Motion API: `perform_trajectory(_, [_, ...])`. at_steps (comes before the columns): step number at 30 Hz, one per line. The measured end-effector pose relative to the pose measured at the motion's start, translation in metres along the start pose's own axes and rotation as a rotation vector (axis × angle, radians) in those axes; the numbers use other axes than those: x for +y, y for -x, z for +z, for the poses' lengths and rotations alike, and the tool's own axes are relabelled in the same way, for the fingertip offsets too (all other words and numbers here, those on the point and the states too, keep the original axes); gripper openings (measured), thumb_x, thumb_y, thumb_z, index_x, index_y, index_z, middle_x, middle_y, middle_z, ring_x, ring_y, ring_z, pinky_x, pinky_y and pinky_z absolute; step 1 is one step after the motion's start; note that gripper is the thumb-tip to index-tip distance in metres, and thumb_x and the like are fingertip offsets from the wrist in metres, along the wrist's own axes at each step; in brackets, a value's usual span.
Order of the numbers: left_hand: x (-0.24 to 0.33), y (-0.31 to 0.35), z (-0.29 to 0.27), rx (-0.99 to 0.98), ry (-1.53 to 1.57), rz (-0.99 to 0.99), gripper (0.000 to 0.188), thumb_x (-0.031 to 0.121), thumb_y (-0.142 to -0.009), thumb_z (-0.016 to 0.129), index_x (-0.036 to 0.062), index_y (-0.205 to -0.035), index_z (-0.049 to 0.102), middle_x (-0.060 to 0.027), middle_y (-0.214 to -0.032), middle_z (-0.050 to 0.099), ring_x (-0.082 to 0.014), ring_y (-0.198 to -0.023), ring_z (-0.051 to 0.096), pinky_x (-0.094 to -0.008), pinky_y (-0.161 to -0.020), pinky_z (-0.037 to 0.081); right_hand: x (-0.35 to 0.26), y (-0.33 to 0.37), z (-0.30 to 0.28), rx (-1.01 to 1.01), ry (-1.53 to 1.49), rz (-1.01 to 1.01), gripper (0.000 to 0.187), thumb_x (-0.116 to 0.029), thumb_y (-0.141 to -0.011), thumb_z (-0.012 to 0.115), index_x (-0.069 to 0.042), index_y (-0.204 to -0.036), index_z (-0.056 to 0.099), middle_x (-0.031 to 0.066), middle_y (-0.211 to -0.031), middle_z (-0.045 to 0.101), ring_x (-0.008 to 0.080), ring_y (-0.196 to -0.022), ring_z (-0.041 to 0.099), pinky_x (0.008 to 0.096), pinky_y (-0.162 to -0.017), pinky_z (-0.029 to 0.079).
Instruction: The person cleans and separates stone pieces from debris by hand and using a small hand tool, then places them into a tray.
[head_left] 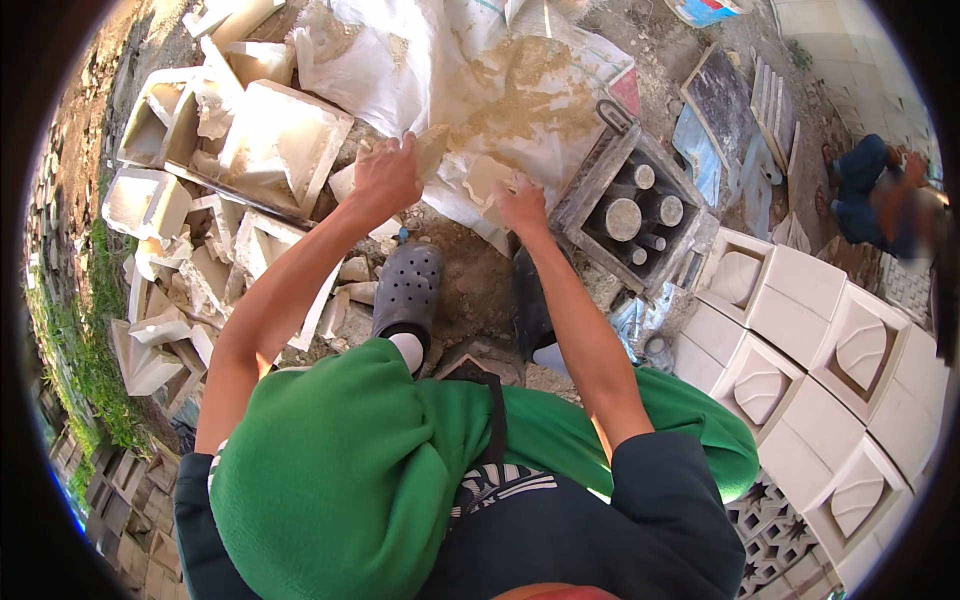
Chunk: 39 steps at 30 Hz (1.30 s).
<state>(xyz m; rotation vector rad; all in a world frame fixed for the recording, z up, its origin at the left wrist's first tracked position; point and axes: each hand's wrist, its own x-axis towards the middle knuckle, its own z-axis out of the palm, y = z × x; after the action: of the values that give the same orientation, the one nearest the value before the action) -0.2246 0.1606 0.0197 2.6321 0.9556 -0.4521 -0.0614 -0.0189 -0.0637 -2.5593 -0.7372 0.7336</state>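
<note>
My left hand (pixel 388 175) is closed at the edge of a white sack (pixel 350 70), gripping a flat tan piece (pixel 432 152) that sticks out past its fingers. To its right, my right hand (pixel 522 203) pinches a pale, flat, jagged-edged piece (pixel 487 180). Damp-looking brown sand (pixel 515 95) is spread over the sack just beyond both hands. The material of the two pieces cannot be made out, and my fingers cover part of each.
Broken pale casts (pixel 270 140) are heaped on the left. A box-shaped mould (pixel 572 215) with several round cores stands right of my right hand. Rows of pale decorative blocks (pixel 800 305) lie at the lower right. Another person (pixel 880 195) sits at the far right.
</note>
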Motion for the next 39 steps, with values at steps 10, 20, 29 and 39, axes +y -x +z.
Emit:
perform_trajectory(10, [0.021,-0.037,0.019,0.292,0.092,0.212,0.064,0.029,-0.076,0.071,0.0059,-0.131,0.048,-0.0181,-0.133,0.049,-0.0352,-0.127,0.042,-0.0484,-0.103,0.036,0.025,0.02,-0.019,-0.218,-0.215,-0.003,0.091,-0.046,-0.072,0.076,0.0,-0.14,0.036,0.0275,-0.124,0.058,0.038,-0.117,0.056,0.0415,-0.099,0.043])
perform_trajectory(20, [0.06,-0.041,0.059,0.09,0.207,0.445,0.08,0.045,-0.071,0.076,0.0038,-0.132,0.047,-0.0176,-0.127,0.052,-0.0334,-0.126,0.045,-0.0474,-0.111,0.03,-0.031,-0.031,-0.095,-0.043,-0.399,0.096,0.067,-0.048,-0.077,0.074,0.003,-0.116,0.054,0.0198,-0.105,0.065,0.032,-0.097,0.064,0.0392,-0.082,0.052])
perform_trajectory(29, [0.058,-0.016,0.063,0.181,0.12,0.436,0.074,0.045,-0.059,0.083,0.002,-0.112,0.054,-0.0127,-0.107,0.057,-0.0285,-0.113,0.051,-0.0465,-0.106,0.033,-0.056,-0.088,-0.063,-0.269,-0.502,0.449,0.046,-0.04,-0.087,0.063,0.005,-0.102,0.062,0.0136,-0.088,0.067,0.0182,-0.073,0.066,0.0331,-0.061,0.055])
perform_trajectory(39, [0.058,0.007,0.054,0.069,0.082,0.219,0.071,0.044,-0.063,0.079,-0.0003,-0.113,0.054,-0.0149,-0.106,0.059,-0.0302,-0.108,0.054,-0.0425,-0.094,0.04,0.018,-0.021,-0.019,-0.426,-0.297,0.105,0.03,-0.022,-0.085,0.057,0.002,-0.099,0.067,0.0177,-0.082,0.07,0.0266,-0.073,0.071,0.0366,-0.069,0.054])
